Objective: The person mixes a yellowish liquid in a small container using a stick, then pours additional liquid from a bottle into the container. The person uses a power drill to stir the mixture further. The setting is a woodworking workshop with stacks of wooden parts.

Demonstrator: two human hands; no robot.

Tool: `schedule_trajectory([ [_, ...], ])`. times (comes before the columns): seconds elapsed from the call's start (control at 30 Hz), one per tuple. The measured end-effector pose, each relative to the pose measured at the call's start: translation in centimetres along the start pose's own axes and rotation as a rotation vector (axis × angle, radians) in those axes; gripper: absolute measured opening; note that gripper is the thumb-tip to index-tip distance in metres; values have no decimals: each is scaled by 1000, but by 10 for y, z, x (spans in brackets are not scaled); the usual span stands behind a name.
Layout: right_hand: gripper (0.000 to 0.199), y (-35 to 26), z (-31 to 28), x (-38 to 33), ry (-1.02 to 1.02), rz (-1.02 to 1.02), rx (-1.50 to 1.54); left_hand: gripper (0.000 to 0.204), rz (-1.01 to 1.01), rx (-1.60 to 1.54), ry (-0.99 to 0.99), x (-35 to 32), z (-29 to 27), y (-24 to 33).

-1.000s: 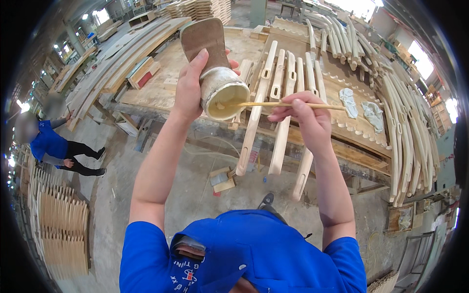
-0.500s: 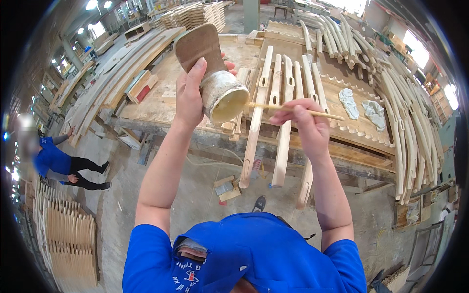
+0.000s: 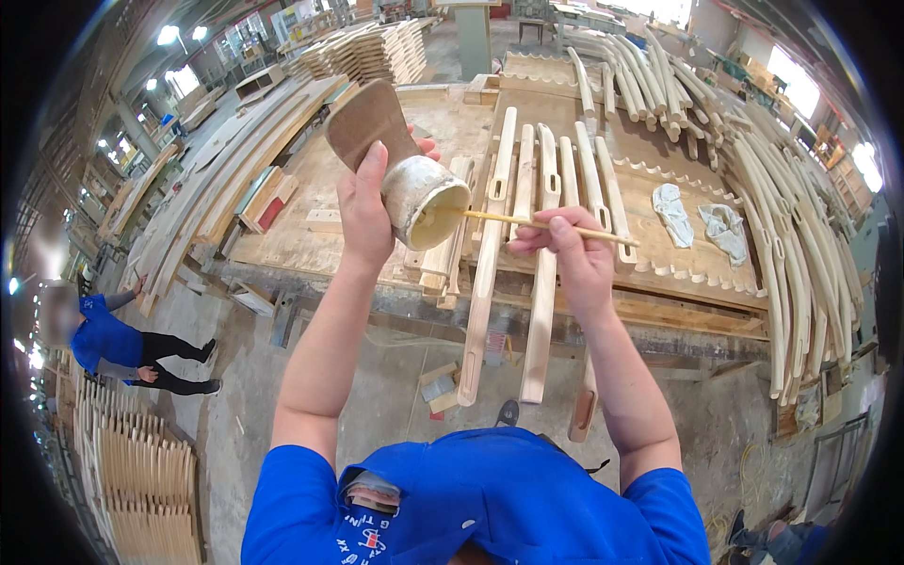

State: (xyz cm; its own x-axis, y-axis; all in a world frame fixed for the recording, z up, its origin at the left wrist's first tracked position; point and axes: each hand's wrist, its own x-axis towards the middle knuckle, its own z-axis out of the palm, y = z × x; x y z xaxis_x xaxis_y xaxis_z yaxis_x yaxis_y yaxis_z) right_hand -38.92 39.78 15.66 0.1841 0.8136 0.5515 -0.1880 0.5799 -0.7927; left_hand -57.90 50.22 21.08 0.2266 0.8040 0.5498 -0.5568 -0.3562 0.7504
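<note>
In my left hand (image 3: 365, 202) is a round cup (image 3: 414, 184) crusted with white outside, its inside coated pale yellow. The cup is tipped so that its mouth faces right. A wide, curved brown flap (image 3: 372, 122) rises behind it, under my left thumb; whether it is joined to the cup I cannot tell. My right hand (image 3: 574, 250) pinches a thin wooden stick (image 3: 499, 218) between thumb and fingers. The stick's far end reaches the cup's mouth. Below and beyond my hands, several slotted wooden bars (image 3: 485, 282) lie side by side, jutting over the workbench edge.
The wooden workbench (image 3: 273, 235) spans the view ahead. On its right lie two white cloths (image 3: 670, 212), scalloped strips and stacked curved bars (image 3: 791, 254). Upright wooden pieces (image 3: 141, 471) stand at lower left. A person in blue (image 3: 113, 330) is at the left.
My right hand has moved slightly left and down, and the stick's tip has gone from beside the cup's rim to its mouth. The cup has shifted a little left.
</note>
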Motion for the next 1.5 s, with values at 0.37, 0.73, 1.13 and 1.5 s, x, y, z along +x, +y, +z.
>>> schedule_trajectory([
  [0.37, 28, 81, -7, 20, 398, 561, 307, 36, 125, 124, 320, 13, -32, -93],
  [0.73, 12, 100, -41, 46, 278, 568, 402, 44, -267, -469, 570, 7, -56, -136],
  [1.13, 23, 115, -50, 77, 487, 618, 387, 45, -402, -569, 627, 8, -49, -168],
  [1.5, 24, 69, -61, 147, 99, 134, -677, 53, -929, -582, 291, -70, -41, -133],
])
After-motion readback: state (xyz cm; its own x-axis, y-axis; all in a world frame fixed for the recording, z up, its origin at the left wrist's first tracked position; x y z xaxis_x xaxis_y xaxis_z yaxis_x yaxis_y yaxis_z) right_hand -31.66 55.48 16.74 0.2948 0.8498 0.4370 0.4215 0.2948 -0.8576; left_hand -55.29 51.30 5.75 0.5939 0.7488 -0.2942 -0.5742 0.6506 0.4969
